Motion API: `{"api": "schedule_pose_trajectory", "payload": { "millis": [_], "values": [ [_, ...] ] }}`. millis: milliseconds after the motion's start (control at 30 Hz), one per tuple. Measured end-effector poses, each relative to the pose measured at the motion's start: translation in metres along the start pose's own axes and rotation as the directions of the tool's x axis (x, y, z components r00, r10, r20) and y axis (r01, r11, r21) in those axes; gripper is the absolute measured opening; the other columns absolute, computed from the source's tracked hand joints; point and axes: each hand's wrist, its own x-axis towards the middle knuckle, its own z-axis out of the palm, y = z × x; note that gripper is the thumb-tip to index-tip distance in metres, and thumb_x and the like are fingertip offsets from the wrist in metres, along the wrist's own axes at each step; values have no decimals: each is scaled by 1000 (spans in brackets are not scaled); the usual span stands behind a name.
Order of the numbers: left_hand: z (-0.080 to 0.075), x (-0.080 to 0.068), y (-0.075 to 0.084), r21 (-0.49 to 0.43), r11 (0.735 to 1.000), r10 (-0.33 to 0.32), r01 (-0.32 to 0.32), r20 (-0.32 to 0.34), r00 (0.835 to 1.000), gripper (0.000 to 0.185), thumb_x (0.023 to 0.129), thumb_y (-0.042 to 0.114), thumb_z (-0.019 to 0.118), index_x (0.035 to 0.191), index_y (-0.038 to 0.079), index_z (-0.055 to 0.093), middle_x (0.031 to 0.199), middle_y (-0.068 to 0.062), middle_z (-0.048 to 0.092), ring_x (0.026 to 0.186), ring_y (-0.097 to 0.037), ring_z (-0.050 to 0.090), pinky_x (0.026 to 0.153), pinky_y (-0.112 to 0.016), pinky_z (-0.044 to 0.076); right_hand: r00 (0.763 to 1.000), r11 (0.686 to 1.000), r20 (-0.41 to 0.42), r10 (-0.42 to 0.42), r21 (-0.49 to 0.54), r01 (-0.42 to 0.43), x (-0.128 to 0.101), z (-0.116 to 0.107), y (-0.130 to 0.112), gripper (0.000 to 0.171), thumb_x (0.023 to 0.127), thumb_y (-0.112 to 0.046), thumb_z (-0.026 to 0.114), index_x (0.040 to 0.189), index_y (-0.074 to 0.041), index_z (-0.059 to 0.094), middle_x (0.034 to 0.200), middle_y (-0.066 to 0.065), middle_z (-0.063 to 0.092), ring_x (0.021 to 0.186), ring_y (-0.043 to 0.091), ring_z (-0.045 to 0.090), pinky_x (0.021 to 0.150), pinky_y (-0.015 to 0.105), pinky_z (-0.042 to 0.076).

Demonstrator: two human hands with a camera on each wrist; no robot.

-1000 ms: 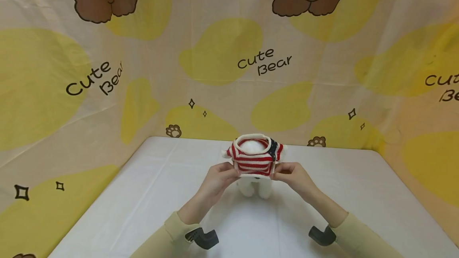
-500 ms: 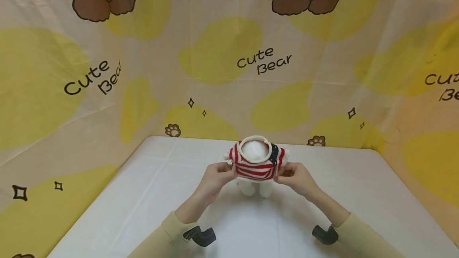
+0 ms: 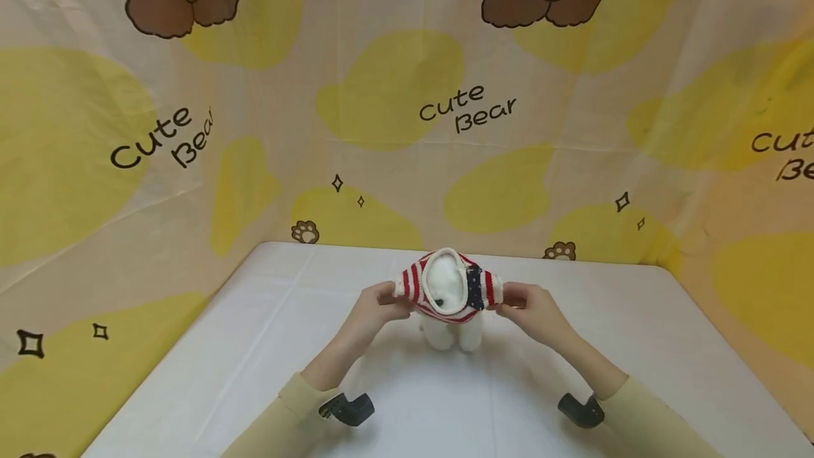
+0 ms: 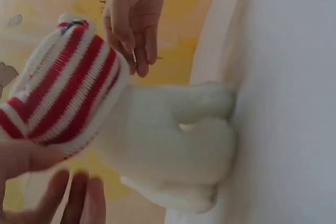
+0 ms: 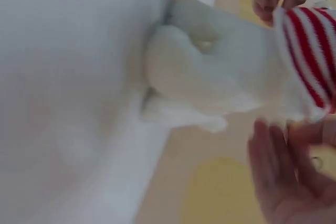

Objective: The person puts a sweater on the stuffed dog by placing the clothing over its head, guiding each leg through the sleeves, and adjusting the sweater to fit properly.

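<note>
A small white plush toy (image 3: 469,334) stands on the table with a red-and-white striped knitted sweater (image 3: 445,316) over its upper part. Its white head shows inside the sweater's round cream neck opening, and a navy patch lies beside it. My left hand (image 3: 379,308) is at the left sleeve; in the left wrist view the thumb (image 4: 32,158) overlaps the striped knit, with the blurred fingers spread apart from it. My right hand (image 3: 533,313) is at the right sleeve, its fingers (image 5: 265,153) extended close below the hem in the right wrist view. The toy's pale body (image 4: 152,129) shows below the hem.
A white table (image 3: 318,274) reaches back to a yellow-and-cream printed backdrop (image 3: 381,90) hung behind and at both sides. Black curved wrist mounts (image 3: 356,410) stick out from the yellowish sleeves (image 3: 273,423).
Both hands have let go of the sweater's lower edge and moved outward to the sleeves. The neck opening has tipped toward me, showing more of the white head, with a dark spot visible.
</note>
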Motion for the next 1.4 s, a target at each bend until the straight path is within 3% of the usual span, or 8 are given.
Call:
{"api": "schedule_pose_trajectory", "payload": {
  "millis": [133,300,367,433,600,767,1133,1400],
  "values": [
    [-4,-13,24,139,956,283,-259,-198,938,17,86,1,62,102,4,61,101,-7,64,96,-18,60,85,-35,52,946,986,-280,-165,-72,151,-1,-11,-25,15,89,0,57,99,-5,67,95,7,70,87,20,66,78,17,52],
    [9,-26,46,328,662,740,-674,-148,656,16,80,-8,66,92,3,67,95,-8,66,92,-20,59,78,-29,51,732,819,-372,-571,-197,539,3,-8,-52,20,79,6,66,94,-6,69,93,2,70,87,14,64,82,9,46],
    [15,-22,45,359,566,809,-742,-68,584,18,78,-6,68,91,6,69,95,-6,67,90,-18,58,72,-27,50,681,745,-306,-665,-217,630,7,-3,-59,22,75,4,69,93,-8,71,95,1,69,89,15,61,79,13,46],
    [19,-17,41,386,517,827,-764,5,562,16,79,-1,71,91,10,71,96,-2,68,91,-16,57,65,-27,51,679,719,-234,-695,-235,654,11,2,-62,21,75,-2,73,94,-10,71,100,2,67,95,17,59,80,20,46],
    [26,-8,38,478,491,804,-728,73,590,15,78,7,74,92,11,71,99,0,68,95,-16,54,70,-25,48,787,784,-137,-602,-291,549,17,12,-64,23,75,-13,78,97,-12,71,114,5,62,103,21,60,75,31,52],
    [28,-5,38,560,510,768,-653,44,639,26,76,13,78,100,9,70,105,-1,67,101,-19,51,75,-26,45,835,822,-151,-529,-334,461,20,14,-65,27,75,-17,78,99,-11,69,110,6,64,91,20,64,65,31,55],
    [31,2,38,532,703,583,-472,-50,811,36,76,18,79,110,10,66,106,-1,67,75,-14,51,65,-23,42,942,911,-131,-308,-327,253,25,7,-64,36,75,-19,75,109,-11,68,104,12,68,68,20,53,53,23,43],
    [31,7,38,453,830,395,-326,-63,917,41,78,25,77,115,14,64,116,-2,65,104,-18,60,85,-35,52,993,973,-27,-113,-207,105,33,0,-57,37,78,-19,72,113,-12,66,99,14,70,73,19,55,58,28,44]
  ]
}}
